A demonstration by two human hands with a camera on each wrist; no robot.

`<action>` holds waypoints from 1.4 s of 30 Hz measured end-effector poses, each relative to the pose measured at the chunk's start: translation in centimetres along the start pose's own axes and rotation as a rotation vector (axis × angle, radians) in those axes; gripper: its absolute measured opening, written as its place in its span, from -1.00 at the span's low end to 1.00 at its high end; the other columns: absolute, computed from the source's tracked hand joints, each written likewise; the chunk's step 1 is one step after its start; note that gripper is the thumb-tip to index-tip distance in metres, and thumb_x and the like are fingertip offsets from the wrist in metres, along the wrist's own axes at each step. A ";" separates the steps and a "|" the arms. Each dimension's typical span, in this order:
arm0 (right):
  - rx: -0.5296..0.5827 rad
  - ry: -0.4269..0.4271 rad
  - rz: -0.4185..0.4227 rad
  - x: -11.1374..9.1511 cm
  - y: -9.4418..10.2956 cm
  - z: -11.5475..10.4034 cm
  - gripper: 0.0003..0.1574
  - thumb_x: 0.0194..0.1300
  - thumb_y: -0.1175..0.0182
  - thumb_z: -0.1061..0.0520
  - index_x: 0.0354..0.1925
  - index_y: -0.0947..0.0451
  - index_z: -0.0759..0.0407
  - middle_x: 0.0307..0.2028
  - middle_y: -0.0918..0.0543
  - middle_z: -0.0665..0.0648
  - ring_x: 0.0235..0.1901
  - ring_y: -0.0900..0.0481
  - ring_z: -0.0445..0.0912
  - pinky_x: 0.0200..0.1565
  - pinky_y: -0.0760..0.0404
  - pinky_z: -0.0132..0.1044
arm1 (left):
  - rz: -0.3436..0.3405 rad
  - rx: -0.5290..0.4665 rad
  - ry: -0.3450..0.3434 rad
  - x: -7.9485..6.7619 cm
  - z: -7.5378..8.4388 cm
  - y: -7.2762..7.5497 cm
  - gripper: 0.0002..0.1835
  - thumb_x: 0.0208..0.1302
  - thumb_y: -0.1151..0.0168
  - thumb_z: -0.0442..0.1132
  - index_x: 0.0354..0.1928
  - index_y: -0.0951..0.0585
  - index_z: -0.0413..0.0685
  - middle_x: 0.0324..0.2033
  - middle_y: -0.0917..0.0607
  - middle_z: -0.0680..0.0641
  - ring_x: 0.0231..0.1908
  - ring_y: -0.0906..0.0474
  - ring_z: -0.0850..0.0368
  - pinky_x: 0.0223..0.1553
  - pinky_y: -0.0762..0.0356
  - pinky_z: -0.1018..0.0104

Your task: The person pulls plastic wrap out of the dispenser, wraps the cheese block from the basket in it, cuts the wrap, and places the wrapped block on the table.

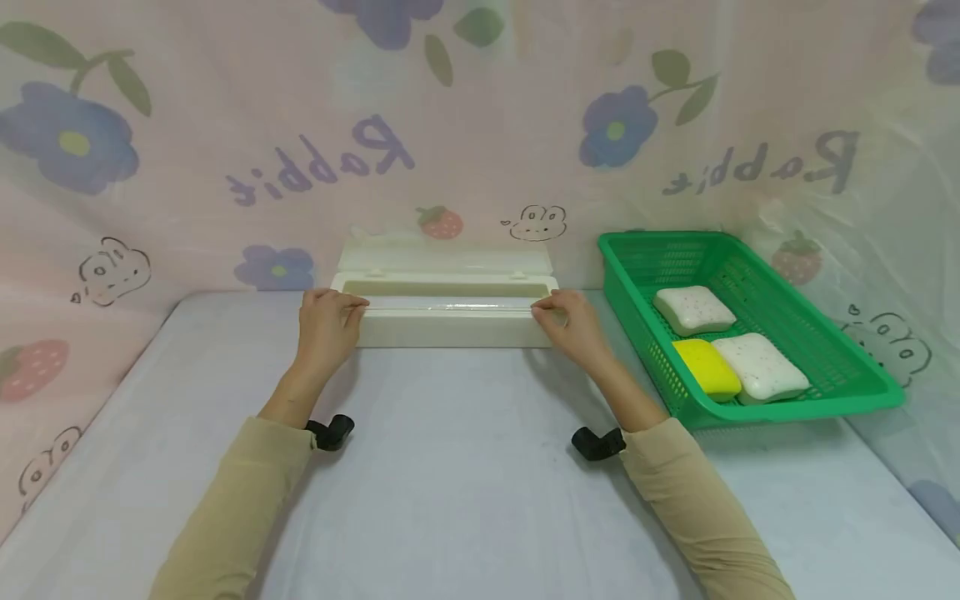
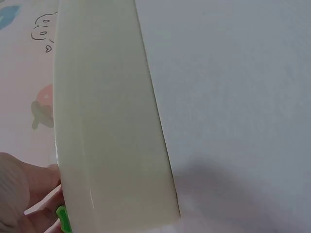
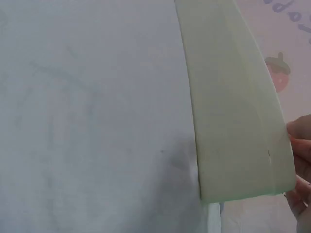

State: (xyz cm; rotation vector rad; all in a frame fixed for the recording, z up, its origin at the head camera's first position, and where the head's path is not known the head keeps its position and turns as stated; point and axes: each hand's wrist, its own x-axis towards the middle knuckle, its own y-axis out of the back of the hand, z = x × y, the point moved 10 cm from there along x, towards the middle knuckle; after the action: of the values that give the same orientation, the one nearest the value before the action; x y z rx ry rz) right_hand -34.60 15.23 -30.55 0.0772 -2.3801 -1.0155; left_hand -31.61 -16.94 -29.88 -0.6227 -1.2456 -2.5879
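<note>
Long white plastic box (image 1: 454, 332); clear glossy film (image 1: 450, 303) across its opening. Left hand (image 1: 327, 322), right hand (image 1: 574, 327): at box's ends, each grip apparently pinching film. Step: seemingly grasping film; next calls for even pull.

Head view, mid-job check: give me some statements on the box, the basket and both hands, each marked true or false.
1. The green basket stands right of the white box. True.
2. The box's lid is shut. False: the lid is raised at the back.
3. The right hand is at the box's right end. True.
4. The left hand is inside the basket. False: it is at the box's left end.
5. One yellow block lies in the basket. True.
</note>
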 end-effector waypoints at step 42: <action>0.109 -0.124 0.039 1.2 1.2 -0.6 -0.69 0.52 0.13 0.09 -0.10 -0.35 0.36 -0.20 -0.72 0.30 -0.39 -0.52 0.10 -0.39 -0.34 -0.35 | 0.000 -0.187 0.158 0.5 0.4 1.5 -0.73 0.48 0.04 -0.19 -0.07 -0.52 -0.27 -0.10 -0.71 -0.22 0.03 -0.57 -0.18 -0.06 -0.52 0.02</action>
State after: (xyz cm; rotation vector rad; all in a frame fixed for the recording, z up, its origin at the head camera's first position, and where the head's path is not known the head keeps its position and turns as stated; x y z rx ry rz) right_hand -35.16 15.39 -28.90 0.0078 -2.5385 -0.8959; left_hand -31.40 -17.62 -28.40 -0.4383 -0.9643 -2.7137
